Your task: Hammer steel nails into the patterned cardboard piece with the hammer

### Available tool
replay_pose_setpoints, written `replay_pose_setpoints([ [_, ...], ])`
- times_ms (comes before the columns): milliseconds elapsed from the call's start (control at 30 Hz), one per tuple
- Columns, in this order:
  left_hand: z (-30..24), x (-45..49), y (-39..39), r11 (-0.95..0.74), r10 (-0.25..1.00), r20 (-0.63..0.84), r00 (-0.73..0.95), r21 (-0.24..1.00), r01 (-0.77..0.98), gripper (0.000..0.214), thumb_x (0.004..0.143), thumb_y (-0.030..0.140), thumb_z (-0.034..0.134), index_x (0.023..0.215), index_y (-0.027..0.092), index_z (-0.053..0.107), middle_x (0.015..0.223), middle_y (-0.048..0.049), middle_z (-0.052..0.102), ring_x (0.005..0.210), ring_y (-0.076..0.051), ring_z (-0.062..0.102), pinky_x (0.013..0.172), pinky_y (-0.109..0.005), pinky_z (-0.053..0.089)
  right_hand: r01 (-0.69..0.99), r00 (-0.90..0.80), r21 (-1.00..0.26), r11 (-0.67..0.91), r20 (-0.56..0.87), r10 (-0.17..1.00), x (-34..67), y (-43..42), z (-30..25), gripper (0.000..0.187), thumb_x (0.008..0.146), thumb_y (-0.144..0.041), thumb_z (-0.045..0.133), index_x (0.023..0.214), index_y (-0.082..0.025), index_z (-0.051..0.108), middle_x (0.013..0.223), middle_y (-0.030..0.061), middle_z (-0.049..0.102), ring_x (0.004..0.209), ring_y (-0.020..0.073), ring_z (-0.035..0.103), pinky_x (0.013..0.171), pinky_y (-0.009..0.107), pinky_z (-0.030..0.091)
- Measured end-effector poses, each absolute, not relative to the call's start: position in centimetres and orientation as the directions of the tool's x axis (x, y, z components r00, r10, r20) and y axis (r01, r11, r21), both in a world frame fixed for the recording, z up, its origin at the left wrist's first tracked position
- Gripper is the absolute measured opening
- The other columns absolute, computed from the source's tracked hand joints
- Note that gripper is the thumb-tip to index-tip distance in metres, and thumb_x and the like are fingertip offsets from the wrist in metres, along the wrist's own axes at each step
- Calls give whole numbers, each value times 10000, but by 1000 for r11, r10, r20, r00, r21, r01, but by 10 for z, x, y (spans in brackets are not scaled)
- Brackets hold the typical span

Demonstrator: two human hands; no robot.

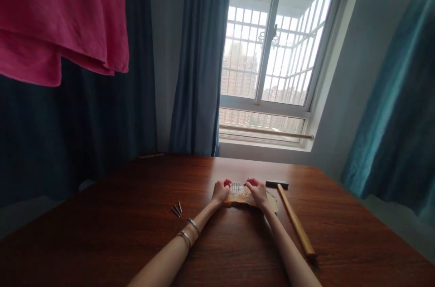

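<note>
On the table lies a wooden board (242, 197) with a rough, ragged near edge and many small dark marks or holes on its top. Several thin nails (235, 186) stand upright in a row in it. My left hand (221, 191) is closed at the board's left end, beside the nails; what its fingers hold, if anything, is hidden. Over the board's right half, my right hand (257, 191) pinches a thin nail, whose tip just shows above the fingers. Two bracelets (189, 231) circle my left wrist.
A hammer (296, 220) with a wooden handle and dark head lies right of the board. Several loose nails (177, 209) rest to the left on the brown table (136, 241). Behind are a barred window (265, 51) and blue curtains (200, 60); pink cloth (64, 20) hangs upper left.
</note>
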State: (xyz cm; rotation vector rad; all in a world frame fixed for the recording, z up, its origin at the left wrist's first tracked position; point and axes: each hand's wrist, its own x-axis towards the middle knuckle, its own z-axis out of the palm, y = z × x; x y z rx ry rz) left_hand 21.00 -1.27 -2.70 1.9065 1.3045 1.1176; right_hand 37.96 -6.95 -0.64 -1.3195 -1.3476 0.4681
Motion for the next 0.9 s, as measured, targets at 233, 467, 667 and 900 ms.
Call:
replay_pose_setpoints([
  [233,-32,211,-11,-385,922,354,154,817,429,267,659,6,424,778,123,632,696,-31,638,686,-122,575,688,-222,428,458,184,-832,313,433,882,375,-63,-19,275,691,-412,542,760,-176,666,724,42,693,713,196,627,688,301,471],
  [467,-34,211,-10,-389,921,354,163,812,436,267,663,17,438,799,123,643,725,-47,650,720,-136,583,718,-240,433,508,182,-809,296,437,881,371,-63,-24,240,700,-391,527,743,-204,672,735,31,691,700,185,617,655,284,472],
  [667,-37,212,-7,-397,917,365,162,801,447,267,673,17,431,808,119,638,722,-42,646,699,-123,573,697,-227,426,544,188,-792,275,435,881,370,-60,-30,246,726,-367,483,754,-199,660,722,28,686,672,170,617,640,267,468],
  [900,-39,212,-7,-398,916,374,145,804,441,275,657,9,434,801,115,643,714,-36,644,683,-110,568,684,-210,421,588,184,-764,266,447,876,370,-57,-36,254,734,-372,466,766,-205,654,733,24,682,692,165,615,667,261,466],
])
